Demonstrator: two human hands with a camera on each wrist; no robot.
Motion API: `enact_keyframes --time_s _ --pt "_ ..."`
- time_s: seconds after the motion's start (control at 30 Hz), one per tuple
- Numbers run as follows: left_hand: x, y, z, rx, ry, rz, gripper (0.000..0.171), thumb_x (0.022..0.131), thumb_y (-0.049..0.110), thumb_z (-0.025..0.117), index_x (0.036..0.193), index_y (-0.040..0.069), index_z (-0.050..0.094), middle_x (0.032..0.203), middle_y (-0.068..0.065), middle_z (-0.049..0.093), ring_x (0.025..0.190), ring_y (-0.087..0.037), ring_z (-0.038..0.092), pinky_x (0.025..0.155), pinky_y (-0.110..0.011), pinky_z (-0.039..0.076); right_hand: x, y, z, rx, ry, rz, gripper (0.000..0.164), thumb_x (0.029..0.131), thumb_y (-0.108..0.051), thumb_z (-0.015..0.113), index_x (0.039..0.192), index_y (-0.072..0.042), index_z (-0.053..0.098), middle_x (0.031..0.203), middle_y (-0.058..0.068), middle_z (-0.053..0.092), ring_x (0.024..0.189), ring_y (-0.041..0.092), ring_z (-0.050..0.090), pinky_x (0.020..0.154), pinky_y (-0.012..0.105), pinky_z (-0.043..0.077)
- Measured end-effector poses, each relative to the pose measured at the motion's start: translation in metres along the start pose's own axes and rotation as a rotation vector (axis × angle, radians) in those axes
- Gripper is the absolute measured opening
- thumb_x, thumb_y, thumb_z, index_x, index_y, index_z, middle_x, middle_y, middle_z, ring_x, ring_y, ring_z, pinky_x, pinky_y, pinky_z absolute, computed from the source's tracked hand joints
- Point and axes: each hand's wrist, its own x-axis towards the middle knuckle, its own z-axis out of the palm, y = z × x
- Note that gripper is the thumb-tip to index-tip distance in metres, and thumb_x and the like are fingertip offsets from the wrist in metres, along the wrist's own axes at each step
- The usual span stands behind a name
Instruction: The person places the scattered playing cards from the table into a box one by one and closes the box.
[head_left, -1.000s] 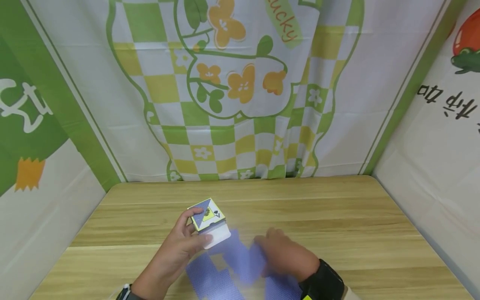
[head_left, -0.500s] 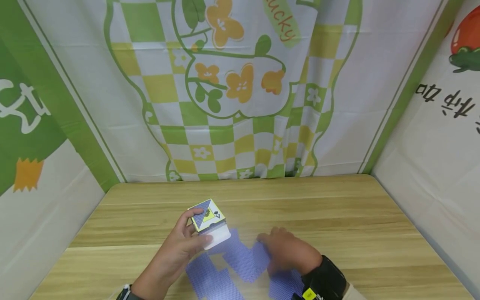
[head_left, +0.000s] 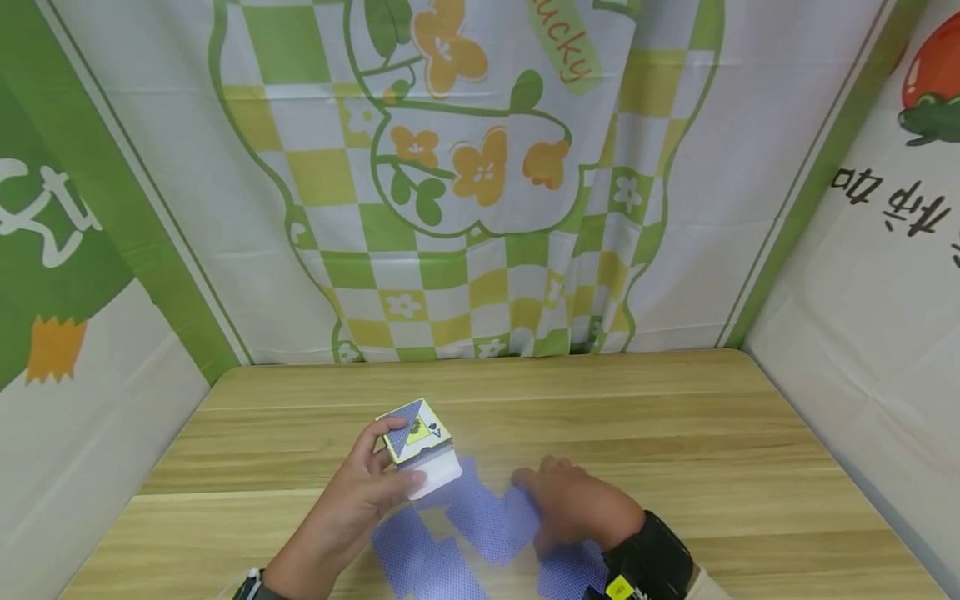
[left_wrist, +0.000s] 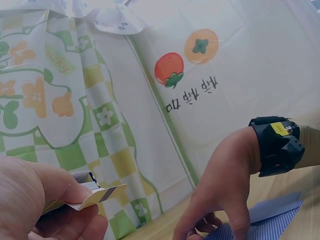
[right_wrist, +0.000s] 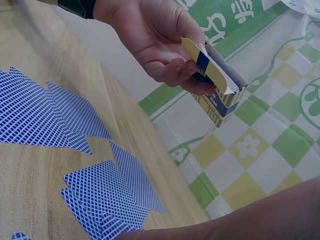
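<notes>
My left hand (head_left: 375, 487) holds a playing card box (head_left: 423, 429) above the table, fingers along one side and thumb by its raised white flap. In the right wrist view the open end of this box (right_wrist: 220, 85) faces up, with the flap folded out. Several blue-patterned playing cards (head_left: 480, 521) lie face down and overlapping on the wooden table (head_left: 637, 417). Over the right part of them, my right hand (head_left: 577, 500) reaches down, its curled fingers and thumb gripping a card at its edges. The left wrist view shows the same hand (left_wrist: 220, 190) bent over the cards, its fingertips partly hidden.
A printed cloth (head_left: 480, 275) hangs behind the table's far edge, with more cloth walls at both sides. Dark bands with devices circle both wrists, the right one (head_left: 648, 558) close over a card at the near edge of view.
The right hand, blurred with motion a second ago, has shifted slightly right and slowed. Cards beneath it have shifted a little too. The left hand and box stay in place.
</notes>
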Motion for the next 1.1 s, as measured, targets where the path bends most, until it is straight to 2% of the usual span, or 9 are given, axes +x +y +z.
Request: enact_keyframes --time_s 0.27,0.43,0.57,0.63,0.73,0.87,0.97,1.03,1.1 --pt "0.0 -0.001 0.001 -0.001 0.002 0.006 0.077 0.085 -0.005 0.067 0.148 0.017 0.027 0.132 -0.018 0.047 0.103 -0.023 0.064 0.084 -0.029 0.055 0.003 0.004 0.002 -0.032 0.03 -0.019 0.076 0.061 -0.014 0.086 0.132 -0.015 0.061 0.101 0.001 0.056 0.093 0.02 0.047 0.074 0.035 0.044" --pt "0.0 0.0 0.001 -0.004 0.001 0.009 0.078 0.085 -0.005 0.067 0.149 0.014 0.026 0.131 -0.018 0.048 0.102 -0.023 0.063 0.083 -0.029 0.055 0.007 0.008 0.004 -0.043 0.101 0.013 0.072 0.065 -0.009 0.081 0.133 -0.013 0.059 0.108 0.002 0.063 0.101 0.023 0.054 0.081 0.04 0.048" --pt "0.001 0.0 0.001 -0.008 0.005 0.001 0.078 0.086 -0.004 0.067 0.15 0.014 0.026 0.132 -0.018 0.047 0.102 -0.023 0.063 0.083 -0.028 0.054 0.011 0.012 0.005 -0.011 0.163 0.042 0.059 0.077 0.001 0.067 0.134 -0.014 0.057 0.113 0.003 0.066 0.101 0.02 0.06 0.086 0.043 0.052" --pt "0.001 0.0 0.0 -0.011 0.003 -0.002 0.078 0.086 -0.004 0.067 0.15 0.015 0.026 0.132 -0.018 0.047 0.102 -0.023 0.063 0.083 -0.028 0.054 0.012 0.015 0.005 0.017 0.198 0.058 0.056 0.084 0.002 0.061 0.138 -0.011 0.055 0.121 0.007 0.066 0.11 0.023 0.062 0.093 0.046 0.052" --pt "0.001 -0.001 0.0 -0.007 -0.005 -0.002 0.078 0.086 -0.004 0.066 0.149 0.015 0.025 0.133 -0.018 0.047 0.103 -0.022 0.063 0.083 -0.028 0.054 0.014 0.017 0.002 0.068 0.261 0.074 0.041 0.093 -0.002 0.059 0.134 -0.008 0.059 0.123 0.009 0.067 0.117 0.029 0.062 0.098 0.049 0.051" --pt "0.001 -0.001 0.0 -0.001 -0.019 -0.001 0.077 0.087 -0.003 0.065 0.149 0.015 0.024 0.134 -0.018 0.046 0.104 -0.022 0.063 0.084 -0.028 0.054 0.016 0.019 -0.006 0.125 0.347 0.087 0.022 0.095 -0.005 0.063 0.116 -0.009 0.068 0.103 0.003 0.069 0.097 0.022 0.064 0.085 0.045 0.052" --pt "0.001 -0.001 0.0 -0.004 -0.022 -0.002 0.077 0.087 -0.003 0.066 0.149 0.015 0.023 0.133 -0.018 0.046 0.103 -0.022 0.063 0.083 -0.028 0.054 0.016 0.018 -0.011 0.154 0.39 0.097 0.009 0.095 -0.008 0.065 0.103 -0.011 0.067 0.089 -0.001 0.064 0.083 0.016 0.058 0.075 0.041 0.05" --pt "0.001 -0.001 0.001 -0.005 -0.023 -0.002 0.077 0.087 -0.003 0.066 0.149 0.015 0.024 0.132 -0.018 0.047 0.102 -0.021 0.063 0.083 -0.028 0.054 0.015 0.017 -0.014 0.176 0.411 0.1 0.014 0.096 -0.01 0.066 0.109 -0.008 0.068 0.097 0.003 0.068 0.09 0.021 0.064 0.08 0.043 0.053" --pt "0.001 -0.002 0.001 -0.006 -0.025 0.0 0.078 0.087 -0.004 0.066 0.149 0.015 0.024 0.132 -0.018 0.047 0.102 -0.021 0.063 0.083 -0.027 0.054 0.015 0.015 -0.017 0.206 0.428 0.089 0.013 0.097 -0.013 0.066 0.108 -0.006 0.066 0.092 0.005 0.067 0.086 0.021 0.063 0.076 0.041 0.053"
